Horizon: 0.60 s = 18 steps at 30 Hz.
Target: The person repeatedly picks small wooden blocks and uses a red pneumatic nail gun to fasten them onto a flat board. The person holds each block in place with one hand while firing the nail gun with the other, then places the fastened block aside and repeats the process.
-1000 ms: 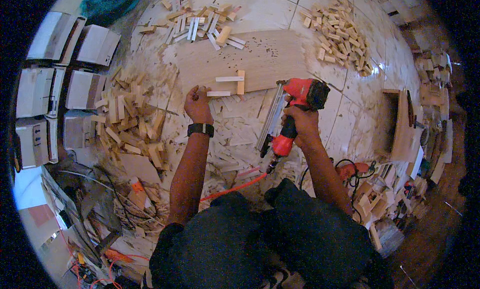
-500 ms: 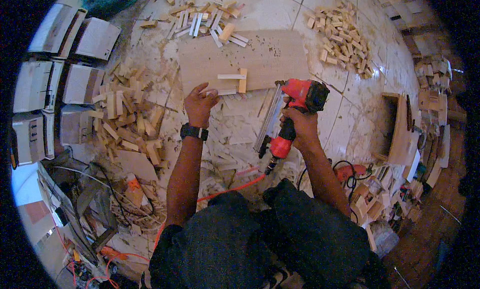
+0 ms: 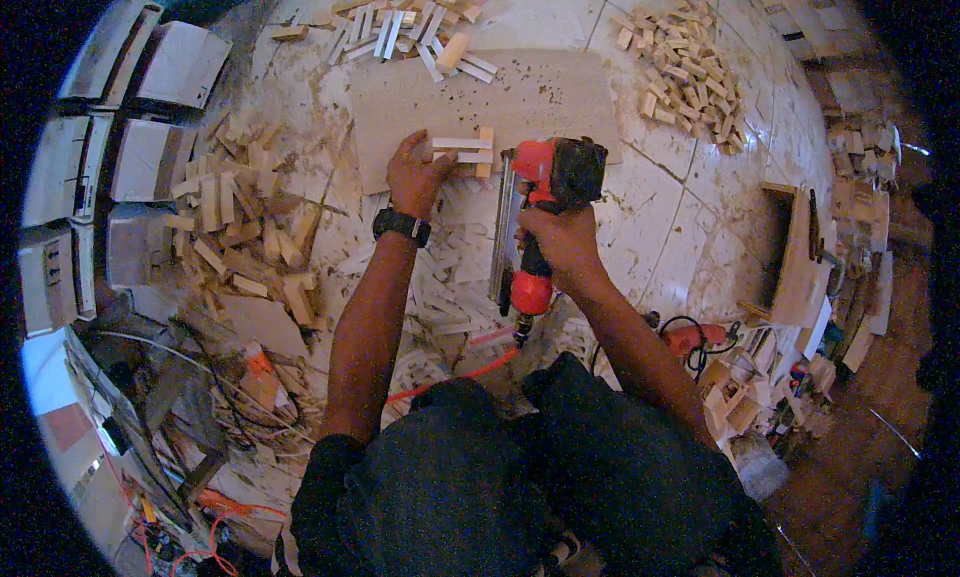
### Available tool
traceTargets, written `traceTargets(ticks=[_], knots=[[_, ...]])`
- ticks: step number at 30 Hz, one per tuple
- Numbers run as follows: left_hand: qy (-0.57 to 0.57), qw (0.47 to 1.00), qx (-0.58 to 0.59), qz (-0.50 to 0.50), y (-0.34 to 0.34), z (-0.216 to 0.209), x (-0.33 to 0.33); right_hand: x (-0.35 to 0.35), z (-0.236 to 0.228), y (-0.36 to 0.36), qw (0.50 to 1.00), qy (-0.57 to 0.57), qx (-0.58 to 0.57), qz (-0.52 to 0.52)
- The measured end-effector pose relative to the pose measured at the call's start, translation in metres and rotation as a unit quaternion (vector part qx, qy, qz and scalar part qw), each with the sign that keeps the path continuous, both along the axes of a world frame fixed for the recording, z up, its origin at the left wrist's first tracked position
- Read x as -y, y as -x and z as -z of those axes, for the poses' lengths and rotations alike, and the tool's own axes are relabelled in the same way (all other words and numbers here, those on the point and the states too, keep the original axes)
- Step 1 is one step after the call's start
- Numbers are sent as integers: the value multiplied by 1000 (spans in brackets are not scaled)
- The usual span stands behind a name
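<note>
My right hand (image 3: 562, 242) is wrapped round the grip of a red and black air nailer (image 3: 540, 172). The nailer's upper end is close to the right of a small wooden block (image 3: 485, 152). Two parallel white-faced wooden strips (image 3: 460, 145) lie across that block, side by side. My left hand (image 3: 418, 177), wearing a black watch (image 3: 402, 227), pinches their left ends between thumb and fingers. Under them is a flat brown board (image 3: 390, 97) on the floor. The exact contact of the nailer's tip is hard to see.
Heaps of wooden blocks lie at left (image 3: 240, 217) and far right (image 3: 690, 77). Finished-looking strip pieces (image 3: 400, 27) are piled beyond the board. An orange air hose (image 3: 455, 369) runs leftward from the nailer. A red corded tool (image 3: 695, 337) lies at right, near an open wooden box (image 3: 790, 257).
My left hand has brought the second white strip up onto the block, beside the first. My right hand has moved the nailer left and slightly up, closer to the block.
</note>
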State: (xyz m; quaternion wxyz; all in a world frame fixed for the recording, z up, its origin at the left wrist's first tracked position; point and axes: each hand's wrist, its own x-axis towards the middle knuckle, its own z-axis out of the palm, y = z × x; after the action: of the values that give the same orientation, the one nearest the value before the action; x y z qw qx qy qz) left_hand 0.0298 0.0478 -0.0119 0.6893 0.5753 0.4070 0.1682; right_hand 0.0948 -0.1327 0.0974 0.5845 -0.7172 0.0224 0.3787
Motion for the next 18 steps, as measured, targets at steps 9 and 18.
traceTargets(ticks=[9, 18], knots=[[-49, 998, -35, 30, -2, -4, -6, -23, 17, 8, 991, 36, 107, -68], [-127, 991, -3, 47, -5, 22, -11, -39, 3, 11, 993, 66, 67, -67]])
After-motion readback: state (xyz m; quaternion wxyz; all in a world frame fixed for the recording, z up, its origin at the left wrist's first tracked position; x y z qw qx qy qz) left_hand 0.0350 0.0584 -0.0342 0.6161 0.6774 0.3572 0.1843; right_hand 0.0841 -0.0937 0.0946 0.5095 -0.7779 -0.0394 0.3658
